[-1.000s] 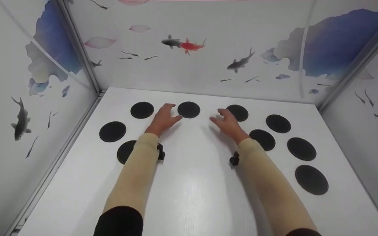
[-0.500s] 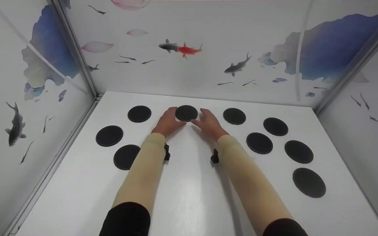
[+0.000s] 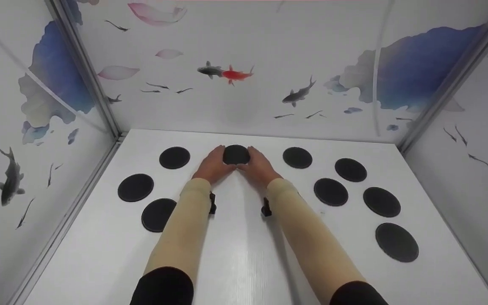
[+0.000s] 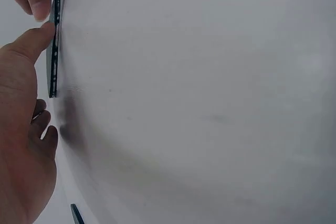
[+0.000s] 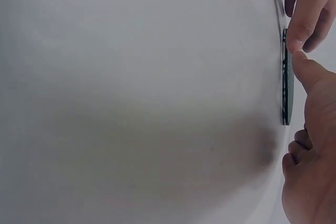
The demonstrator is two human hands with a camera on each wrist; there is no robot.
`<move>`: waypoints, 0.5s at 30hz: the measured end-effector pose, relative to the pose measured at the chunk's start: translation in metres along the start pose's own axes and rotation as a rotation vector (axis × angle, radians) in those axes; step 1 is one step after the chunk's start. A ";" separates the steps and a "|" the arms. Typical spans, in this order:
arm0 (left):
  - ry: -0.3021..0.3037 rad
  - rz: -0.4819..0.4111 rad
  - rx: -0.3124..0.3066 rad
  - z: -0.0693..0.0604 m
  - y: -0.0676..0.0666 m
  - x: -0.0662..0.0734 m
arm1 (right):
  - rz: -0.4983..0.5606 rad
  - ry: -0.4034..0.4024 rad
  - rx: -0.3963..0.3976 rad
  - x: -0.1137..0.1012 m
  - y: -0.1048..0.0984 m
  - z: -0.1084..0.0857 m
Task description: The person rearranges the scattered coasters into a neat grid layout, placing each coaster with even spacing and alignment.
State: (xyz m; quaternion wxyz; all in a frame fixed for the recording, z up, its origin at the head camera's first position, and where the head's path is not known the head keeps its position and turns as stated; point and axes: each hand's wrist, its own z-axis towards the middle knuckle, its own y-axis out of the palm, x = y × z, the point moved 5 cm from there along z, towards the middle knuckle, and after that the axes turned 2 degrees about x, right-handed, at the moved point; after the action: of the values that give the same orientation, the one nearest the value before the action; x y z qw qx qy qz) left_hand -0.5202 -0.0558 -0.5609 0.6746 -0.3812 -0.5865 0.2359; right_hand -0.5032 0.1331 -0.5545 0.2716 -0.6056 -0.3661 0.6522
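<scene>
At the back middle of the white table, both hands hold one black disc (image 3: 236, 154) between them in the head view. My left hand (image 3: 214, 166) grips it from the left, and my right hand (image 3: 261, 167) from the right. The thumbs meet at the near edge, while the index fingers reach along the sides. Seen edge-on in the left wrist view, the disc (image 4: 53, 51) is thin, with the left thumb (image 4: 35, 40) on its rim. In the right wrist view, the right thumb (image 5: 310, 69) touches the disc (image 5: 287, 87) too. The far fingertips are partly hidden.
Several similar discs lie flat: a left group including one disc (image 3: 136, 187) near the left arm, and a right group including another disc (image 3: 331, 192) near the right arm. White walls (image 3: 248, 114) printed with fish enclose the table (image 3: 244, 254) behind and on both sides.
My right hand has moved left from beside another disc to the middle one, and my left hand has closed in from the other side. Both now grip that disc; the head view has tilted up.
</scene>
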 end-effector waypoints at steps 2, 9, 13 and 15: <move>0.017 0.022 0.000 0.006 0.004 -0.003 | 0.006 0.000 0.009 0.000 0.000 0.001; 0.017 0.035 -0.031 0.009 0.006 -0.007 | 0.010 0.052 -0.010 0.006 0.002 0.002; 0.029 -0.010 -0.022 0.000 0.003 0.000 | 0.012 0.016 -0.006 0.006 0.002 0.002; 0.046 -0.041 0.002 -0.009 -0.003 0.010 | 0.027 -0.021 0.007 0.005 0.001 0.003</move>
State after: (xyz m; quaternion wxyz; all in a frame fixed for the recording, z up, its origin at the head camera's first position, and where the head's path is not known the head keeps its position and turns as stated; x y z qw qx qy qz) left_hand -0.5102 -0.0520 -0.5531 0.6929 -0.3738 -0.5783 0.2138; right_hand -0.5071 0.1363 -0.5587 0.2611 -0.6027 -0.3584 0.6634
